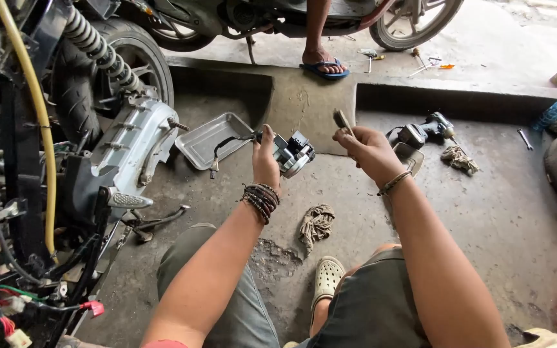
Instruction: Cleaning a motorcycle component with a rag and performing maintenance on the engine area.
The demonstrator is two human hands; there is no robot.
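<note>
We hold a small metal-and-black scooter part (293, 153) with a short black cable (225, 147) trailing from it, up in the air between our knees, above the concrete floor (498, 212). Our left hand (266, 158) has its grip pressed around the part's near end; our right hand (363, 149) pinches a slim, flat tool (342, 120) just beside the part, not touching it. To work well here, we judge it wise to keep the left grip firm and bring the tool in squarely. Beyond the left grip lies a metal tray (209, 138); below it, a crumpled rag (316, 225). Past the right grip sits a cordless drill (423, 131).
</note>
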